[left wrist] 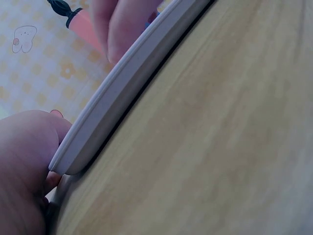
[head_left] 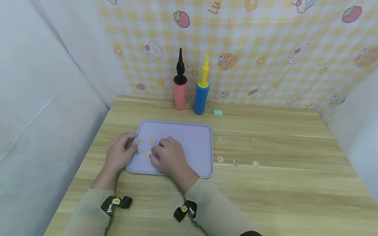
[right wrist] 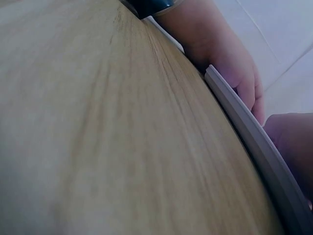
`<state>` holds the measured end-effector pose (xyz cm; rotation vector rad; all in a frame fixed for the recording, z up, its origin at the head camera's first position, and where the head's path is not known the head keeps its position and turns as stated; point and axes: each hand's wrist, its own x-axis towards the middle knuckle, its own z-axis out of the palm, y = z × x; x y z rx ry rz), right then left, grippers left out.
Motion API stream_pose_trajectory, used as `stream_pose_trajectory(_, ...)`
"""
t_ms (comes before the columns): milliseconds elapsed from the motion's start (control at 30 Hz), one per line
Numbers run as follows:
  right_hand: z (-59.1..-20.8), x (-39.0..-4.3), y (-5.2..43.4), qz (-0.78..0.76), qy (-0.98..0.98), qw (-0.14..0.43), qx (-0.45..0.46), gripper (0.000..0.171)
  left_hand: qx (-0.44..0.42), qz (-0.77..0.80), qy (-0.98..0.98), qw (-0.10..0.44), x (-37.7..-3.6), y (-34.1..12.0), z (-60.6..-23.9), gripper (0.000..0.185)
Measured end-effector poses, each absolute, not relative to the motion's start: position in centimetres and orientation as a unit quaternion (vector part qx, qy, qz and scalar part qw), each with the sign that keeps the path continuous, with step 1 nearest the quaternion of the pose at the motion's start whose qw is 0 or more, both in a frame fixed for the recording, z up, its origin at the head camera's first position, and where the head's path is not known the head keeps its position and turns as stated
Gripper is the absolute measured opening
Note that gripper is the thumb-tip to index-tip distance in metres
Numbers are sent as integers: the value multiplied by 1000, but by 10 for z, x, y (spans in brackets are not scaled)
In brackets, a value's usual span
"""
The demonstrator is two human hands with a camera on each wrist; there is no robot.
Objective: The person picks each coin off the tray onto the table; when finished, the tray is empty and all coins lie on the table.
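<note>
My left hand (head_left: 119, 152) grips the left edge of a lilac tray (head_left: 192, 144), thumb at the rim; in the left wrist view a fingertip shows below that rim. Over the tray's left half, my right hand (head_left: 169, 155) has curled fingers, thumb and forefinger pinching at a copper coin (head_left: 148, 154) on the tray floor. Another copper coin (head_left: 152, 141) lies behind it. Two silvery coins, one farther back (head_left: 140, 141) and one nearer (head_left: 138, 151), sit beside the left hand. In the right wrist view, the tray wall (right wrist: 244, 117) hides the coins.
Right of the tray, several coins lie in two rows, among them a copper one (head_left: 220, 159) and a silvery one (head_left: 255, 164). Behind stand a pink-and-black pump (head_left: 180, 95), a blue-and-yellow pump (head_left: 200, 100) and a mint toy brick (head_left: 218, 112). A patterned cloth (head_left: 274, 75) hangs at the back.
</note>
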<state>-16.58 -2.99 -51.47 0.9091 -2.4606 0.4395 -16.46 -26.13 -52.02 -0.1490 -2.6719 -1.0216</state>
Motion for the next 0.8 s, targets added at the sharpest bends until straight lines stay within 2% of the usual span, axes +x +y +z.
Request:
stream_pose_trajectory(233,-512,-164,-32,135,-920,160,331,25,-44,-354,-926,121,-165,-261,-517,37)
stream_pose_trajectory(433,-511,-162,-30,133,-917,147,346,28,-36,-353,-929,105,-165,-261,-516,38)
stream_pose_trajectory(800,-516,-164,-33,193,-917,118,328,19,-38,-351,-929,114,-165,-262,-519,37)
